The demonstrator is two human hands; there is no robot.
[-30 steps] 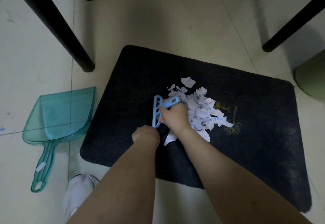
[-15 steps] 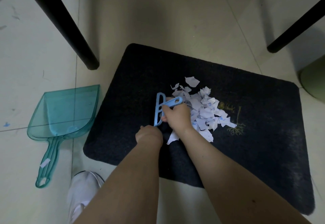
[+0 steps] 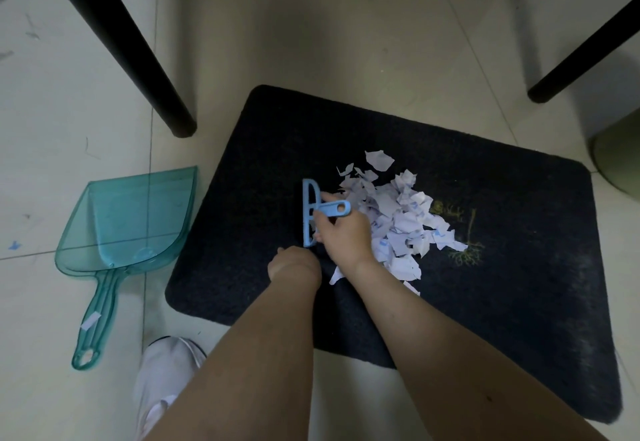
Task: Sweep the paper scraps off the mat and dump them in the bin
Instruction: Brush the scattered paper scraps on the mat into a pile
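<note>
A heap of white paper scraps (image 3: 398, 219) lies in the middle of a black mat (image 3: 502, 267) on the floor. My right hand (image 3: 343, 233) grips a small light-blue hand brush (image 3: 313, 210) by its handle, the brush head standing at the left edge of the heap. My left hand (image 3: 294, 264) is just in front of the brush with its fingers curled under; whether it holds anything is hidden. A clear teal dustpan (image 3: 128, 219) lies on the tiles to the left of the mat, mouth pointing away from me.
Black furniture legs (image 3: 138, 70) stand at the back left, another leg (image 3: 581, 46) at the back right. A green bin (image 3: 620, 160) shows at the right edge. My white shoe (image 3: 166, 371) is at the mat's front-left corner. One scrap (image 3: 90, 320) lies on the dustpan handle.
Both hands and the brush stay at the heap's left edge. Only the view has shifted slightly.
</note>
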